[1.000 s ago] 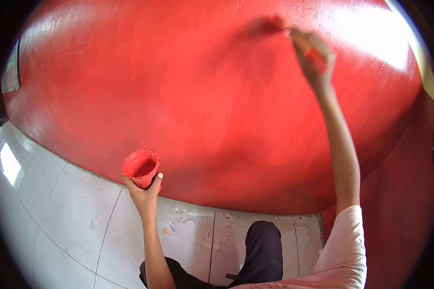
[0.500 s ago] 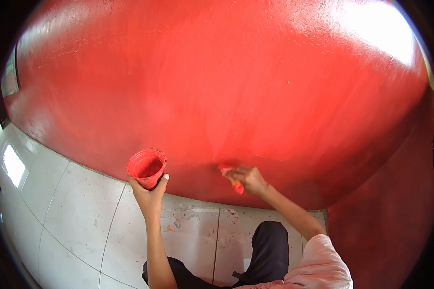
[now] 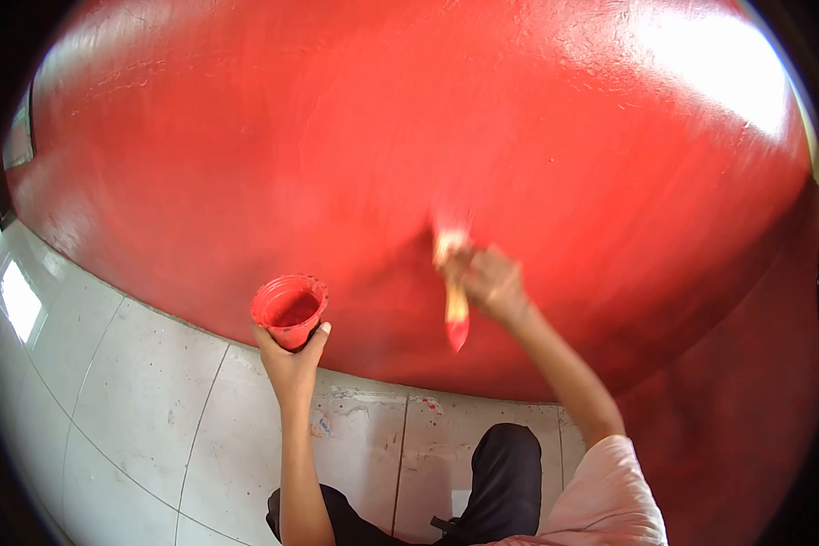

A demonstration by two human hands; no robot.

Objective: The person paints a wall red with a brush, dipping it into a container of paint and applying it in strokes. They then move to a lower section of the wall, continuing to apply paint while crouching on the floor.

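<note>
Cup [image 3: 289, 309]: small, red, open top, red paint inside; sits in front of lower wall [image 3: 246, 136], above tile floor [image 3: 136, 400]. Left hand [image 3: 291, 364]: fingers wrapped round cup from below, thumb on side. Right hand [image 3: 493, 280]: clenched on brush [image 3: 453, 282], bristles up, touching red wall; handle tip red, pointing down. Brush blurred.

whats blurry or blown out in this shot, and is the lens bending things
Head view: the right hand and paintbrush are smeared by motion blur, while the left hand and red paint cup stay sharp. Head view: glare washes out the red wall at upper right, and a bright reflection sits on the floor tiles at left. Head view: fisheye distortion bows the wall's base, with dark corners.
</note>
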